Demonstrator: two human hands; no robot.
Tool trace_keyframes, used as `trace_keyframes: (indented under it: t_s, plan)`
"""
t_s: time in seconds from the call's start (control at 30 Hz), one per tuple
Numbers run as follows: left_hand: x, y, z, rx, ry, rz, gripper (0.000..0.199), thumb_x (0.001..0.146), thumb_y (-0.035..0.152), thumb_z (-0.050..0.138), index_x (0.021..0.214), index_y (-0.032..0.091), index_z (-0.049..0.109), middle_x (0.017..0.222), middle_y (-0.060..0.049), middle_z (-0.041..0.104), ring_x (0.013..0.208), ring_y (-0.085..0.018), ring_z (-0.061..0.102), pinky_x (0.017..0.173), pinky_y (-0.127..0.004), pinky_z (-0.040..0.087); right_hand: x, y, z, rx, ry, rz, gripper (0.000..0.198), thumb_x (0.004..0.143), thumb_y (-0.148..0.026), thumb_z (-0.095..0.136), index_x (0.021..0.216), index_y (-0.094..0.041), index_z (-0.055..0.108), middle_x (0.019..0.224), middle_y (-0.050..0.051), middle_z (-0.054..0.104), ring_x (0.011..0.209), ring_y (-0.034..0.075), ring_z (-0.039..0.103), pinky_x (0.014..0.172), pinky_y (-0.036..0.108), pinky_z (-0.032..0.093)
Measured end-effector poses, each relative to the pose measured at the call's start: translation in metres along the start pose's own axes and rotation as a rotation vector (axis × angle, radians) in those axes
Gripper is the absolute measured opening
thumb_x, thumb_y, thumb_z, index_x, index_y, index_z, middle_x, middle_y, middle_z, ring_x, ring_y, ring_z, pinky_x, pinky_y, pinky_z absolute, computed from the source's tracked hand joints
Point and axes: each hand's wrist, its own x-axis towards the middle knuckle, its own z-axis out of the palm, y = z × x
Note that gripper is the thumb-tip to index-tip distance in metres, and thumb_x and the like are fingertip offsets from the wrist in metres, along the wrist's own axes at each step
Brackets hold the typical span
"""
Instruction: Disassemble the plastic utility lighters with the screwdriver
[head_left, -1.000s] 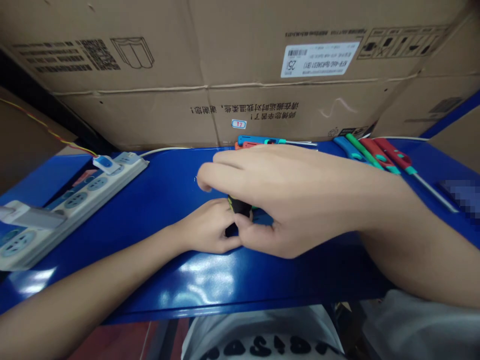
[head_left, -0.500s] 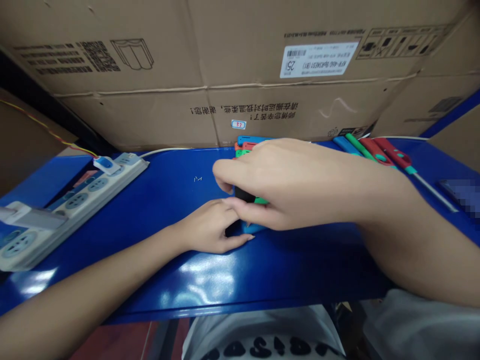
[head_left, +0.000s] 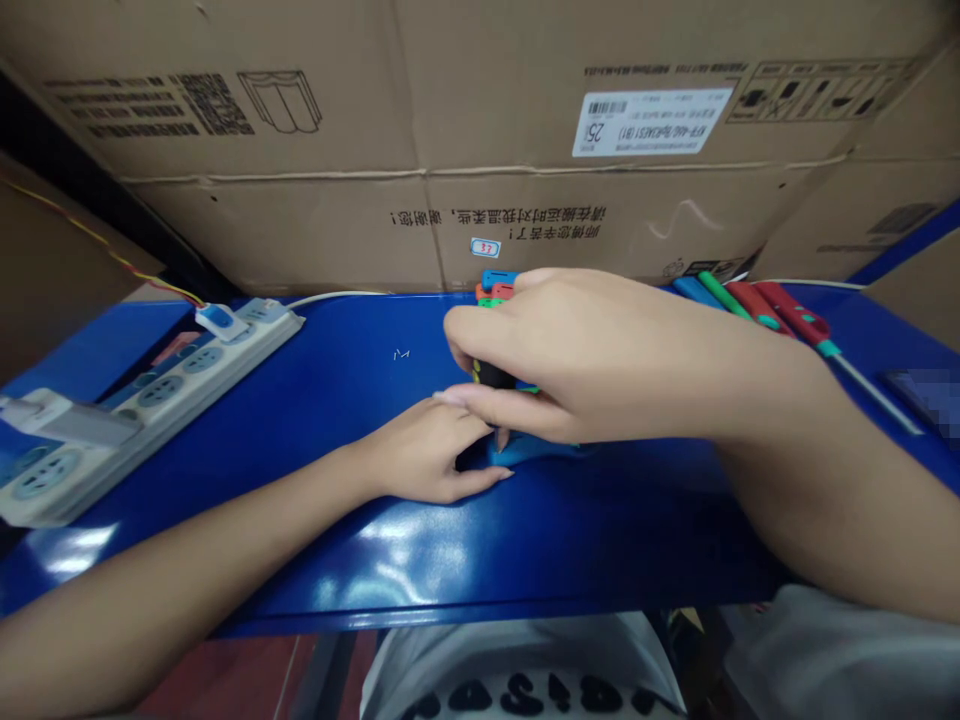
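Note:
My right hand [head_left: 555, 360] is closed from above round a black screwdriver handle [head_left: 493, 376] with yellow marks; its shaft and tip are hidden. Below it, a blue plastic piece [head_left: 536, 448] lies flat on the table, mostly covered by my hands. My left hand [head_left: 427, 450] rests on the table with fingers curled, thumb and fingertips against the piece's left end. The right thumb overlaps the left fingers. A bit of green shows under the right palm, too hidden to identify. Beyond my right hand lie blue, red, orange and green plastic pieces [head_left: 498, 282], partly covered.
A white power strip [head_left: 97, 440] with plugs runs along the left. Tiny metal bits, like screws [head_left: 401, 354], lie on the blue table [head_left: 337, 350]. A red-handled tool [head_left: 802, 315] with a metal shaft lies at right. A large cardboard box [head_left: 337, 230] stands behind.
The view has shifted slightly. My right hand has turned a little about the handle, showing its yellow marks and more of the blue piece. My left hand keeps its place.

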Motion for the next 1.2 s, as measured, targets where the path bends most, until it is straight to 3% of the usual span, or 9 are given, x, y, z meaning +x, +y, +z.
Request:
trace_keyframes:
  t_s: [0.1, 0.23, 0.37, 0.57, 0.7, 0.77, 0.9, 1.03, 1.2]
  plan:
    - [0.0004, -0.0001, 0.0006, -0.013, 0.012, 0.000, 0.032, 0.094, 0.046, 0.059, 0.108, 0.017, 0.065, 0.097, -0.010, 0.073, 0.093, -0.026, 0.071, 0.084, -0.038, 0.059, 0.0001, -0.0002, -0.0011, 0.031, -0.011, 0.003, 0.026, 0.100, -0.032, 0.042, 0.112, -0.015, 0.058, 0.085, 0.005, 0.066, 0.070, 0.017, 0.054, 0.065, 0.031, 0.032]
    - [0.0006, 0.0010, -0.0002, -0.023, 0.018, 0.014, 0.026, 0.095, 0.042, 0.059, 0.102, 0.017, 0.064, 0.093, -0.008, 0.073, 0.087, -0.023, 0.070, 0.080, -0.036, 0.059, -0.0001, 0.0012, -0.0005, 0.004, 0.015, 0.032, 0.034, 0.102, -0.042, 0.041, 0.109, -0.015, 0.059, 0.083, 0.005, 0.065, 0.067, 0.016, 0.053, 0.062, 0.030, 0.030]
    - [0.0002, 0.0013, -0.0006, 0.009, 0.017, 0.004, 0.032, 0.095, 0.045, 0.059, 0.109, 0.016, 0.064, 0.097, -0.009, 0.072, 0.091, -0.025, 0.070, 0.082, -0.038, 0.059, -0.0003, 0.0036, 0.0003, 0.068, 0.006, 0.010, 0.027, 0.101, -0.033, 0.043, 0.113, -0.014, 0.058, 0.083, 0.004, 0.066, 0.068, 0.014, 0.052, 0.062, 0.028, 0.030]
    - [0.0007, 0.0010, -0.0007, 0.003, 0.026, 0.016, 0.028, 0.095, 0.043, 0.059, 0.102, 0.016, 0.063, 0.094, -0.009, 0.072, 0.086, -0.024, 0.070, 0.077, -0.036, 0.058, 0.0000, 0.0059, -0.0005, 0.070, 0.008, -0.005, 0.028, 0.102, -0.037, 0.042, 0.103, -0.017, 0.061, 0.083, 0.003, 0.064, 0.071, 0.015, 0.053, 0.066, 0.029, 0.032]
    - [0.0013, 0.0020, -0.0015, -0.008, 0.023, 0.011, 0.028, 0.095, 0.043, 0.058, 0.104, 0.017, 0.063, 0.094, -0.009, 0.072, 0.089, -0.024, 0.070, 0.079, -0.037, 0.058, -0.0005, 0.0062, -0.0002, 0.107, 0.026, -0.004, 0.027, 0.101, -0.037, 0.046, 0.111, -0.016, 0.058, 0.092, 0.005, 0.066, 0.075, 0.016, 0.054, 0.066, 0.029, 0.033]
    - [0.0014, 0.0021, -0.0018, -0.006, 0.028, 0.020, 0.026, 0.095, 0.042, 0.059, 0.101, 0.017, 0.063, 0.091, -0.008, 0.072, 0.085, -0.024, 0.070, 0.076, -0.036, 0.058, -0.0005, 0.0062, 0.0000, 0.075, 0.016, 0.006, 0.030, 0.102, -0.041, 0.044, 0.109, -0.016, 0.059, 0.088, 0.005, 0.065, 0.072, 0.016, 0.053, 0.064, 0.029, 0.031]
    - [0.0009, 0.0018, -0.0020, -0.006, 0.023, 0.026, 0.029, 0.095, 0.043, 0.060, 0.104, 0.016, 0.062, 0.095, -0.009, 0.072, 0.087, -0.024, 0.070, 0.077, -0.036, 0.058, 0.0001, 0.0057, -0.0003, 0.055, 0.021, 0.006, 0.025, 0.101, -0.033, 0.044, 0.111, -0.015, 0.058, 0.082, 0.003, 0.064, 0.068, 0.015, 0.050, 0.064, 0.030, 0.029]
    - [0.0002, 0.0016, -0.0015, 0.008, 0.020, 0.010, 0.028, 0.095, 0.044, 0.059, 0.099, 0.016, 0.063, 0.092, -0.008, 0.072, 0.086, -0.024, 0.070, 0.079, -0.037, 0.057, 0.0005, 0.0048, -0.0013, 0.038, 0.017, 0.009, 0.030, 0.103, -0.040, 0.042, 0.108, -0.015, 0.058, 0.080, 0.003, 0.062, 0.068, 0.015, 0.049, 0.065, 0.030, 0.030]
    - [0.0005, 0.0007, -0.0007, 0.007, 0.018, 0.014, 0.030, 0.095, 0.045, 0.059, 0.103, 0.016, 0.063, 0.094, -0.009, 0.072, 0.088, -0.025, 0.070, 0.079, -0.038, 0.058, -0.0001, 0.0050, -0.0013, 0.090, -0.003, 0.012, 0.026, 0.100, -0.034, 0.045, 0.113, -0.015, 0.058, 0.086, 0.004, 0.064, 0.074, 0.016, 0.054, 0.068, 0.030, 0.033]
